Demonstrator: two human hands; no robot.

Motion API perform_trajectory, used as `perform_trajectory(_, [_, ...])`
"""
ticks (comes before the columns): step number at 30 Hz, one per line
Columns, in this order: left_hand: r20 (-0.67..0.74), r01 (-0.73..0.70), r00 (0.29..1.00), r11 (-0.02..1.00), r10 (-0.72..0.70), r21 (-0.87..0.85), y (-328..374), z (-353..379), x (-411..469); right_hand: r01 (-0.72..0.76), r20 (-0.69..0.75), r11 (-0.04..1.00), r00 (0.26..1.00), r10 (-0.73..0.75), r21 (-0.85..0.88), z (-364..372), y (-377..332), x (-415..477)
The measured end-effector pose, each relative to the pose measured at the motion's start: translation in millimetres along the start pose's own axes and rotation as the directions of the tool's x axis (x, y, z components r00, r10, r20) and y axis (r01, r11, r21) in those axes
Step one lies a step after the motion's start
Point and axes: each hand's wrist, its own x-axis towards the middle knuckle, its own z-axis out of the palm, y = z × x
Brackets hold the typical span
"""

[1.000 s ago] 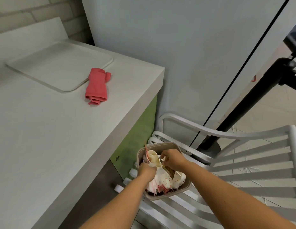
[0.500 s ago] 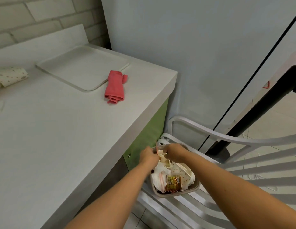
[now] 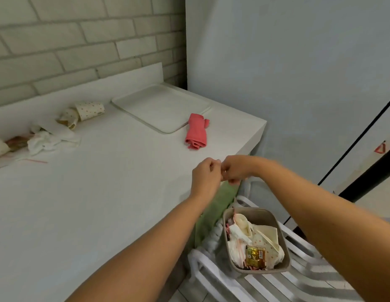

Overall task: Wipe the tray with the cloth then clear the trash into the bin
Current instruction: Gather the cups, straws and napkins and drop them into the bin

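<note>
A white tray [image 3: 161, 106] lies at the back of the counter, with a folded red cloth [image 3: 196, 131] beside its right corner. A beige bin [image 3: 257, 215] full of wrappers and tissue stands on a white slatted chair below the counter's edge. My left hand [image 3: 206, 177] and my right hand [image 3: 235, 168] hover together over the counter's right edge, above the bin, fingers curled and touching each other; I see nothing held in them. More trash [image 3: 52, 136] lies at the counter's left: a dotted paper cup [image 3: 89, 110], crumpled wrappers and tissue.
The white counter [image 3: 91, 203] meets a brick wall behind and a pale panel wall on the right. The white slatted chair [image 3: 276, 284] stands against the counter's green side. A thin red strip [image 3: 36, 160] lies near the trash on the left.
Both hands have risen out of the bin and up to the counter's edge. The view has swung left and up, so the trash on the counter's left now shows.
</note>
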Motion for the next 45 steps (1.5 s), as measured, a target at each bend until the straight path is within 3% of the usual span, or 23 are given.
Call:
perform_trajectory(5, [-0.173,0.040,0.984,0.999,-0.043,-0.021,-11,-79,6,0.096,-0.052,0.995,0.994,-0.095,0.018,-17,-65,5])
perform_trajectory(15, [-0.457,0.275,0.871,0.949,-0.179,0.152,-87,-255,-1,0.261,0.036,0.965,0.965,-0.260,-0.025,3,-205,39])
perform_trajectory(24, [-0.702,0.541,0.658,0.820,-0.273,0.187,-169,-445,-60,0.474,0.142,0.870,0.879,-0.456,-0.137,39,-392,76])
perform_trajectory(32, [-0.781,0.680,0.572,0.678,-0.251,0.280,-223,-553,-101,0.608,0.142,0.754,0.793,-0.592,-0.249,74,-495,99])
perform_trajectory(36, [-0.794,0.716,0.574,0.592,-0.201,0.368,-240,-596,-107,0.634,0.161,0.738,0.773,-0.613,-0.233,84,-526,110])
perform_trajectory(40, [-0.749,0.714,0.644,0.472,-0.153,0.517,-255,-633,-104,0.648,0.169,0.721,0.761,-0.626,-0.245,90,-549,120])
perform_trajectory(45, [-0.693,0.710,0.686,0.413,-0.224,0.570,-267,-665,-92,0.658,0.128,0.710,0.749,-0.650,-0.251,92,-576,139])
